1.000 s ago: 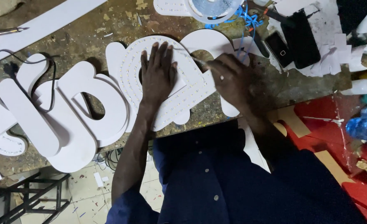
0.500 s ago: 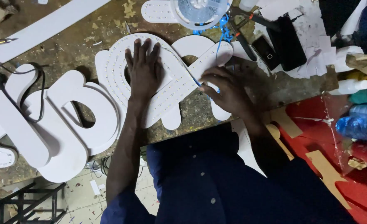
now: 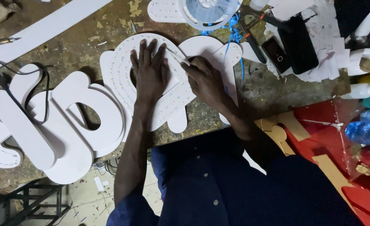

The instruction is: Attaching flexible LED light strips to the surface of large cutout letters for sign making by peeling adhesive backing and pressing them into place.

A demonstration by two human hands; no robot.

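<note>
head view | my left hand (image 3: 150,71) lies flat, fingers spread, pressing the white letter panel (image 3: 168,96) on the workbench (image 3: 89,46) | my right hand (image 3: 205,80) is curled, fingertips pinching the light strip (image 3: 177,56) on the panel, just beside the left | phone (image 3: 278,54) well right of the panel | white letters (image 3: 59,121) left of it

Single head-mounted view, looking almost straight down over the person's own torso onto the workbench (image 3: 89,46). Close range: the bench fills the upper frame, its near edge running across mid-frame. Below that edge, floor shows at lower left; beyond the bench's right end, red sheets (image 3: 360,201). No second view, so no overlap.
</note>
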